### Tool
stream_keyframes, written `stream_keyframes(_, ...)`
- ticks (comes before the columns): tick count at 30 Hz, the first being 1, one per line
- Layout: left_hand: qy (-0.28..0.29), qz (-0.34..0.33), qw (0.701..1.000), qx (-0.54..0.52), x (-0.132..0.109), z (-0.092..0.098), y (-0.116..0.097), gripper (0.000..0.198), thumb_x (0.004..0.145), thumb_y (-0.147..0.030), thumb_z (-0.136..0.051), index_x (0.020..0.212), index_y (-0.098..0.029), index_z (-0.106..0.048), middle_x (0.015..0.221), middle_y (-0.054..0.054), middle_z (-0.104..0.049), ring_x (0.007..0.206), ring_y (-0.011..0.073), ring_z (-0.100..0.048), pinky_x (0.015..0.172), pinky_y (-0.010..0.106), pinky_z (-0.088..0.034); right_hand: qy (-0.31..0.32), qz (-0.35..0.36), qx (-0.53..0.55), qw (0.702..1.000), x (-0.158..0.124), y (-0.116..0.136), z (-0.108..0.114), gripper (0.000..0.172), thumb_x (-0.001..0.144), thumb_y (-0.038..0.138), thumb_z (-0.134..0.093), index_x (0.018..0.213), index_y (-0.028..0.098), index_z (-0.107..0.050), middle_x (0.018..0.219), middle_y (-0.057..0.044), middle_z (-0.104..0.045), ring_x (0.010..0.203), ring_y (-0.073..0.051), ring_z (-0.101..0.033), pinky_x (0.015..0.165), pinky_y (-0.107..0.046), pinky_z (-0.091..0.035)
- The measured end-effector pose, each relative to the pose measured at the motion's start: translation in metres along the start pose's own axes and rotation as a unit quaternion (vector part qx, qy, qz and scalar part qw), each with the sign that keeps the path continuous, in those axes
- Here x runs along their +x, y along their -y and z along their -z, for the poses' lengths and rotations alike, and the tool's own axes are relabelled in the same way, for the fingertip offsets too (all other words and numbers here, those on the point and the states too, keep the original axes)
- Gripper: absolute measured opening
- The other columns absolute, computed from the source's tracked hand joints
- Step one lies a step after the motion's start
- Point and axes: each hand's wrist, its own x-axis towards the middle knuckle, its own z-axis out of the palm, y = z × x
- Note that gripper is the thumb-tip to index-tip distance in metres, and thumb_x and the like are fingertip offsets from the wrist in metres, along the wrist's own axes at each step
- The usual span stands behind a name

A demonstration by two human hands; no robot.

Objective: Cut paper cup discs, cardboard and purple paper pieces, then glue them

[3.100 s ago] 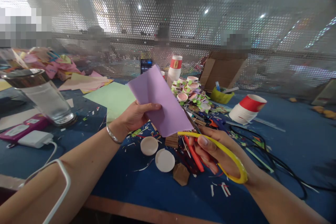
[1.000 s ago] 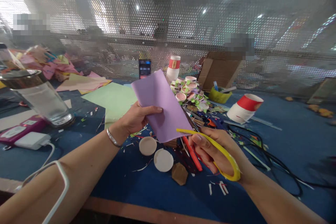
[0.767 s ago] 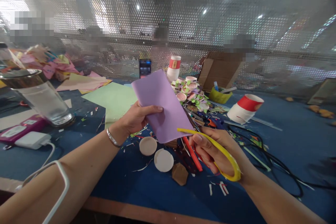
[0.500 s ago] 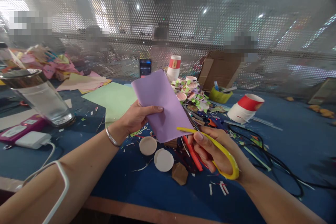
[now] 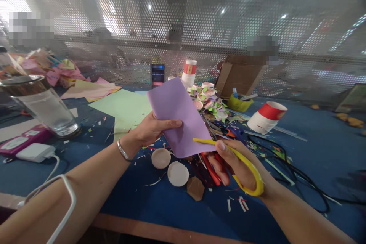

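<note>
My left hand (image 5: 151,129) is closed on the left edge of a folded purple paper sheet (image 5: 178,116), held tilted above the blue table (image 5: 160,206). My right hand (image 5: 233,162) grips yellow and red scissors (image 5: 228,160) by their handles, just right of the sheet's lower corner. The blades are hidden behind the purple paper. A silver bracelet sits on my left wrist.
Two round paper discs (image 5: 170,166) and a brown scrap lie under my hands among paper clippings. A glass jar (image 5: 47,108) and a charger stand at the left. A light green sheet (image 5: 122,108), a pile of decorated cups (image 5: 210,101), a tipped red-and-white cup (image 5: 267,116) and black cables lie farther back.
Both hands and the purple sheet have shifted slightly to the right. My right fingers have closed a little on the scissor handles.
</note>
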Motion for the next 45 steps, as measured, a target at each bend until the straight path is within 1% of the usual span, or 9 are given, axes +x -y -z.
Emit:
stream_keyframes(5,0.005,0.002,1.000,0.009,-0.0006,0.0000,0.0003,0.039,0.061,-0.019,-0.092,0.096,-0.015,-0.075,0.099,0.009,-0.076,0.088,0.0225,-0.071,0.080,0.033,-0.058,-0.007,0.001,-0.001,1.000,0.0001,0.0009,-0.0008,0.055,0.092,0.071,-0.050,0.068,0.022,-0.050,0.050,0.006,-0.046,0.037,-0.009,-0.045,0.039,-0.023,-0.037)
stream_keyframes(14,0.025,0.001,1.000,0.005,0.0009,0.0016,0.0032,0.034,0.064,-0.019,-0.091,0.095,-0.017,-0.077,0.099,0.007,-0.076,0.086,0.0203,-0.070,0.079,0.031,-0.058,-0.024,-0.016,0.018,0.999,0.0007,0.0074,-0.0046,0.058,0.087,0.075,-0.055,0.065,0.022,-0.048,0.043,0.008,-0.041,0.030,-0.006,-0.039,0.034,-0.020,-0.032)
stream_keyframes(19,0.015,0.002,1.000,0.011,-0.0004,0.0003,0.0033,0.035,0.063,-0.020,-0.091,0.095,-0.017,-0.077,0.100,0.007,-0.077,0.090,0.0213,-0.070,0.082,0.032,-0.057,-0.037,-0.033,0.012,0.999,0.0005,0.0076,-0.0054,0.061,0.084,0.077,-0.057,0.062,0.021,-0.047,0.040,0.008,-0.039,0.027,-0.005,-0.036,0.033,-0.019,-0.029)
stream_keyframes(23,0.016,0.005,1.000,0.009,-0.0007,0.0004,0.0031,0.036,0.063,-0.021,-0.091,0.096,-0.016,-0.076,0.100,0.007,-0.076,0.089,0.0210,-0.070,0.083,0.033,-0.057,-0.037,-0.034,0.022,0.998,0.0007,0.0038,-0.0061,0.060,0.085,0.076,-0.057,0.062,0.021,-0.046,0.039,0.009,-0.036,0.026,-0.005,-0.035,0.031,-0.018,-0.026)
stream_keyframes(29,0.032,0.002,0.999,0.003,-0.0014,0.0008,0.0045,0.035,0.065,-0.020,-0.091,0.097,-0.016,-0.075,0.099,0.006,-0.076,0.087,0.0193,-0.070,0.080,0.031,-0.058,-0.045,-0.016,-0.007,0.999,0.0007,0.0025,-0.0044,0.057,0.087,0.074,-0.055,0.068,0.021,-0.048,0.045,0.008,-0.042,0.030,-0.006,-0.041,0.035,-0.019,-0.031)
stream_keyframes(32,0.042,0.010,0.999,0.006,-0.0028,-0.0014,0.0061,0.037,0.065,-0.019,-0.091,0.098,-0.015,-0.074,0.099,0.006,-0.076,0.086,0.0189,-0.070,0.080,0.031,-0.059,-0.031,0.012,-0.026,0.999,0.0010,0.0026,-0.0019,0.060,0.090,0.073,-0.051,0.062,0.021,-0.046,0.043,0.006,-0.043,0.033,-0.007,-0.043,0.037,-0.020,-0.034)
stream_keyframes(35,0.041,0.019,0.999,0.005,-0.0031,-0.0038,0.0079,0.038,0.065,-0.020,-0.091,0.098,-0.014,-0.074,0.100,0.008,-0.076,0.085,0.0192,-0.070,0.078,0.030,-0.059,-0.038,0.021,-0.037,0.998,0.0002,0.0022,-0.0007,0.062,0.093,0.071,-0.048,0.057,0.021,-0.046,0.043,0.004,-0.044,0.034,-0.007,-0.044,0.039,-0.021,-0.035)
stream_keyframes(40,0.042,0.027,0.999,0.002,-0.0025,-0.0058,0.0078,0.037,0.064,-0.020,-0.092,0.097,-0.014,-0.075,0.097,0.006,-0.076,0.083,0.0177,-0.070,0.078,0.029,-0.060,-0.057,-0.006,-0.020,0.998,-0.0020,0.0023,-0.0033,0.057,0.090,0.071,-0.053,0.063,0.022,-0.046,0.045,0.007,-0.042,0.031,-0.007,-0.042,0.035,-0.020,-0.032)
stream_keyframes(45,0.035,0.027,0.999,0.005,-0.0037,-0.0074,0.0056,0.038,0.063,-0.020,-0.092,0.096,-0.013,-0.075,0.096,0.008,-0.077,0.084,0.0209,-0.071,0.082,0.033,-0.060,-0.062,-0.027,-0.016,0.998,-0.0031,0.0017,-0.0043,0.048,0.088,0.066,-0.060,0.072,0.022,-0.049,0.042,0.010,-0.039,0.029,-0.007,-0.038,0.033,-0.019,-0.029)
